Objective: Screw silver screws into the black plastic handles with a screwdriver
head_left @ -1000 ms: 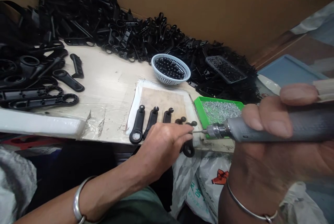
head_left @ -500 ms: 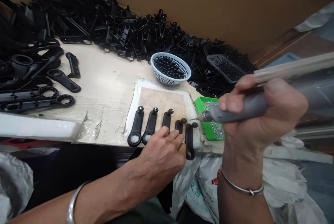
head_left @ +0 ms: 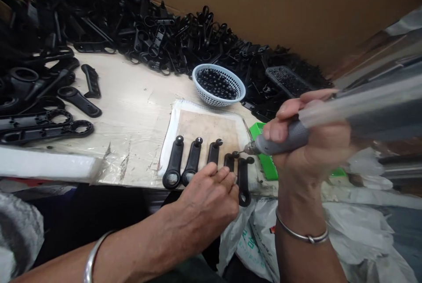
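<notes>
Five black plastic handles (head_left: 193, 160) side by side on the mat, grey electric screwdriver (head_left: 280, 142) tip-down.

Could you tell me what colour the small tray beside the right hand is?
Green tray, head view.

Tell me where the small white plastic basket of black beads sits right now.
In the head view, the white plastic basket sits centre-back on the table, just beyond the board with five black handles, against the black parts pile.

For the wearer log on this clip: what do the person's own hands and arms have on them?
Both arms are bare, with no sleeves and no gloves. The left hand has a plain silver metal bangle on the forearm. The right hand has a thinner silver bangle at the wrist. No rings, watch or markings show.
</notes>
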The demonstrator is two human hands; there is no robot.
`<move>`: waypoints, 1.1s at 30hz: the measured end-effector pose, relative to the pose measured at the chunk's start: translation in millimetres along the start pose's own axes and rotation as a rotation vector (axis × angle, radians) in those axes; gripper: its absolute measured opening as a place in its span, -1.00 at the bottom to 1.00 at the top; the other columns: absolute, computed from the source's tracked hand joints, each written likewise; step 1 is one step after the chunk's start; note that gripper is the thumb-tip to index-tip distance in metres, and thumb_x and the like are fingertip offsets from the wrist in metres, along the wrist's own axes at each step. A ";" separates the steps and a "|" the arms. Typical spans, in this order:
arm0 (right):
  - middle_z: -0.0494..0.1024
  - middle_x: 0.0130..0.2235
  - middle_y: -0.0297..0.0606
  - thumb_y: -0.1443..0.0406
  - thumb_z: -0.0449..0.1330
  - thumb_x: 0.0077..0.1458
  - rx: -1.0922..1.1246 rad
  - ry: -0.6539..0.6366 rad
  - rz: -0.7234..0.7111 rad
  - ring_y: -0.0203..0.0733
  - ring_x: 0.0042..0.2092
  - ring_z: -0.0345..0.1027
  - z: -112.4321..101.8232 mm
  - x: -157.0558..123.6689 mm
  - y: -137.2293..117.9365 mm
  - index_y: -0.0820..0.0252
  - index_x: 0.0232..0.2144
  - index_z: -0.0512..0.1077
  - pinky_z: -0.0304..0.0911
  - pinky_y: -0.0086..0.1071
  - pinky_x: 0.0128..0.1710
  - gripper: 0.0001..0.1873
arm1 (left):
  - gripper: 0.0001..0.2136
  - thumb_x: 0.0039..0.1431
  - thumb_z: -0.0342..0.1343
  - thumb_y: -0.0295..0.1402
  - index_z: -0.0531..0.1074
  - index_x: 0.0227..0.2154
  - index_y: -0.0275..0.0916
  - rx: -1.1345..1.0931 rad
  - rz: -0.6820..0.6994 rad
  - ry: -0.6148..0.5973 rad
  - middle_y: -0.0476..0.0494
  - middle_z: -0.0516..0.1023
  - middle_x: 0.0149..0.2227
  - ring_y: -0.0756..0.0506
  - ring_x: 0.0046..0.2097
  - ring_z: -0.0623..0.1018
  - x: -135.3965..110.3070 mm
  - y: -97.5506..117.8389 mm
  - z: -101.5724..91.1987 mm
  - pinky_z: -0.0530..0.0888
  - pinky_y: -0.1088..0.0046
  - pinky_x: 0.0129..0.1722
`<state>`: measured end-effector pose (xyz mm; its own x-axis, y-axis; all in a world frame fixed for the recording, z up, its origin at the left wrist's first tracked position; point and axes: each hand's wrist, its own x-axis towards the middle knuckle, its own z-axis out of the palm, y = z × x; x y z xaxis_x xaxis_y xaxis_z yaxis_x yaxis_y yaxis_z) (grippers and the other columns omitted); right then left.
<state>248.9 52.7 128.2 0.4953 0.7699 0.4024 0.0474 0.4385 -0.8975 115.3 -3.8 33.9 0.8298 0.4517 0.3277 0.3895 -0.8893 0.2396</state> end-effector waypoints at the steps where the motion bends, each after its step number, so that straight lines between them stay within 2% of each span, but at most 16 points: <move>1: 0.34 -0.57 -0.38 0.28 0.30 -0.30 -0.008 0.021 0.010 -0.30 -0.71 0.08 1.2 0.1 0.2 0.10 -0.61 0.37 -0.12 -0.35 -0.76 -0.85 | -0.84 0.28 0.04 -0.40 0.39 -0.13 -0.34 0.016 0.006 0.012 -0.20 0.44 0.03 -0.16 0.07 0.38 -0.7 -0.1 1.5 0.17 0.26 0.02; 4: 0.29 -0.60 -0.37 0.30 0.25 -0.28 -0.050 0.057 0.000 -0.30 -0.71 0.07 3.0 -0.3 1.2 0.13 -0.69 0.30 -0.11 -0.33 -0.78 -0.83 | -0.79 0.30 0.00 -0.40 0.37 -0.06 -0.35 0.020 0.028 0.002 -0.22 0.41 0.09 -0.16 0.08 0.38 -2.5 -2.0 5.9 0.16 0.26 0.06; 7: 0.27 -0.64 -0.40 0.29 0.28 -0.27 -0.003 0.019 0.013 -0.31 -0.73 0.04 1.5 -1.5 3.6 0.14 -0.66 0.29 -0.09 -0.35 -0.81 -0.80 | -0.77 0.34 -0.05 -0.37 0.35 -0.02 -0.32 0.011 0.035 -0.005 -0.21 0.40 0.11 -0.16 0.11 0.38 -3.5 -4.6 8.5 0.18 0.25 0.07; 11: 0.28 -0.69 -0.44 0.27 0.33 -0.28 0.052 -0.024 0.041 -0.33 -0.76 0.03 1.0 -3.5 8.4 0.16 -0.65 0.27 -0.04 -0.40 -0.84 -0.74 | -0.81 0.30 0.01 -0.39 0.38 -0.08 -0.31 0.001 0.025 0.030 -0.17 0.44 0.07 -0.15 0.08 0.41 -3.9 -6.1 8.8 0.19 0.26 0.09; 16: 0.25 -0.71 -0.42 0.42 0.17 -0.23 -0.023 -0.050 -0.048 -0.33 -0.77 0.02 2.1 -3.2 16.0 0.19 -0.72 0.24 -0.04 -0.42 -0.86 -0.82 | -0.81 0.30 0.01 -0.37 0.36 -0.08 -0.29 -0.022 0.053 0.047 -0.14 0.44 0.06 -0.13 0.10 0.40 -3.0 -8.8 11.9 0.09 0.27 0.26; 19: 0.28 -0.68 -0.44 0.46 0.14 -0.18 0.018 -0.151 -0.096 -0.33 -0.78 0.02 -1.7 -0.2 18.9 0.18 -0.66 0.29 -0.03 -0.42 -0.86 -0.85 | -0.85 0.31 -0.03 -0.39 0.35 -0.12 -0.28 -0.093 0.059 -0.021 -0.13 0.44 0.04 -0.10 0.10 0.40 0.1 -10.5 10.6 0.15 0.30 0.27; 21: 0.38 -0.60 -0.40 0.43 0.20 -0.12 0.019 -0.187 -0.088 -0.32 -0.75 0.08 -4.5 1.3 18.9 0.18 -0.57 0.36 0.00 -0.42 -0.85 -0.90 | -0.87 0.32 -0.06 -0.43 0.35 -0.16 -0.27 -0.140 0.024 -0.103 -0.10 0.44 -0.02 -0.08 0.07 0.41 2.4 -10.5 5.8 0.23 0.32 0.24; 24: 0.48 -0.45 -0.30 0.36 0.28 -0.09 0.004 -0.135 -0.075 -0.29 -0.70 0.17 -5.9 0.0 16.8 0.21 -0.46 0.41 0.04 -0.39 -0.80 -0.90 | -0.89 0.29 -0.06 -0.51 0.36 -0.23 -0.28 -0.168 -0.034 -0.162 -0.04 0.44 -0.12 -0.05 0.00 0.43 4.6 -9.1 -3.3 0.27 0.32 0.23; 29: 0.43 -0.49 -0.34 0.36 0.27 -0.13 -0.015 -0.059 -0.098 -0.29 -0.71 0.15 -4.8 -3.5 4.1 0.20 -0.47 0.37 -0.04 -0.37 -0.80 -0.87 | -0.87 0.28 -0.06 -0.53 0.37 -0.22 -0.29 -0.238 -0.038 -0.157 -0.04 0.42 -0.11 -0.08 -0.01 0.41 5.1 -8.5 -7.5 0.21 0.27 0.28; 33: 0.42 -0.48 -0.39 0.28 0.26 -0.13 0.035 -0.114 -0.192 -0.34 -0.68 0.09 -0.9 5.7 -15.0 0.11 -0.45 0.41 -0.06 -0.33 -0.79 -0.89 | -0.85 0.29 -0.08 -0.52 0.37 -0.17 -0.29 -0.267 -0.038 -0.174 -0.07 0.41 -0.05 -0.10 0.05 0.38 3.2 -9.4 -2.3 0.20 0.23 0.29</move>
<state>251.8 50.2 143.8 0.3792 0.7172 0.5847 0.0998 0.5965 -0.7964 113.3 6.2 34.8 0.8816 0.4448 0.1581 0.3222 -0.8117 0.4872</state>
